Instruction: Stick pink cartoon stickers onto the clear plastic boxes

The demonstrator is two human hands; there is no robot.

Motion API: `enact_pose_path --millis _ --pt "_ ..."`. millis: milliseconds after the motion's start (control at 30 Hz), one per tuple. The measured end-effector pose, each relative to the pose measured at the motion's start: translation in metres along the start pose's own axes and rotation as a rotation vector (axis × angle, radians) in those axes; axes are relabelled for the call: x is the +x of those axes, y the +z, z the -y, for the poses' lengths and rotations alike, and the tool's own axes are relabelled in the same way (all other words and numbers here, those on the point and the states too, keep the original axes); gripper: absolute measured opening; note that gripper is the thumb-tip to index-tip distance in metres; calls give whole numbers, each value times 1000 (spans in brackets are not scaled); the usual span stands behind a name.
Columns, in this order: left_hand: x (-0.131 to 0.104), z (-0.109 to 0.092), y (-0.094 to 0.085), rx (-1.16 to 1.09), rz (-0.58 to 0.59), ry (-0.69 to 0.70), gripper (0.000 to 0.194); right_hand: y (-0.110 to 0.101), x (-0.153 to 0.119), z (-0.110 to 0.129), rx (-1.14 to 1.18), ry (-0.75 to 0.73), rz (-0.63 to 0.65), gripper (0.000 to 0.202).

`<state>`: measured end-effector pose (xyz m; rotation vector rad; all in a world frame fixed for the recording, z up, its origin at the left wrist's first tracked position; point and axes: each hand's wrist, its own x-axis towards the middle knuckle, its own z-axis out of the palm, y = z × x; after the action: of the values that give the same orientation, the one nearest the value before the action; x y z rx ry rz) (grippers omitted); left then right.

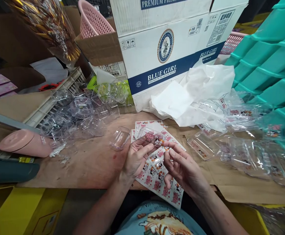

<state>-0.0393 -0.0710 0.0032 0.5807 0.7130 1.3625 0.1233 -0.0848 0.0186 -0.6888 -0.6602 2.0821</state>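
Observation:
My left hand (137,158) is closed on a small clear plastic box (147,133), thumb in front, above the sticker sheets. The box carries a sticker (153,138) with pink lettering and cartoon animals. My right hand (181,166) is close at the box's right end, its index fingertip at the edge and its other fingers loosely bent and apart. I see nothing held in it. Beneath both hands lie overlapping sticker sheets (157,186) with pink and cartoon prints. Just left of the sheets stands a clear box (120,137) without a visible sticker.
Piled clear boxes (81,111) lie on the left beside a pink bottle (26,143). Stickered boxes (245,156) crowd the right, near stacked teal bins (267,71). Crumpled white paper (193,88) lies before a large white carton (142,42) at the back.

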Motion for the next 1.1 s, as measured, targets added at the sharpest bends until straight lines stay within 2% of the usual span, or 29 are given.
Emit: enact_pose_path --millis 433,733,1100 --pt "2 1 -1 10 -33 1 18 2 1 -1 11 -9 -15 32" --pt "3 0 1 6 -93 -21 23 0 6 -5 10 -22 -29 30" --pt "4 3 -3 -12 -76 -11 19 5 4 -5 14 -42 -27 30"
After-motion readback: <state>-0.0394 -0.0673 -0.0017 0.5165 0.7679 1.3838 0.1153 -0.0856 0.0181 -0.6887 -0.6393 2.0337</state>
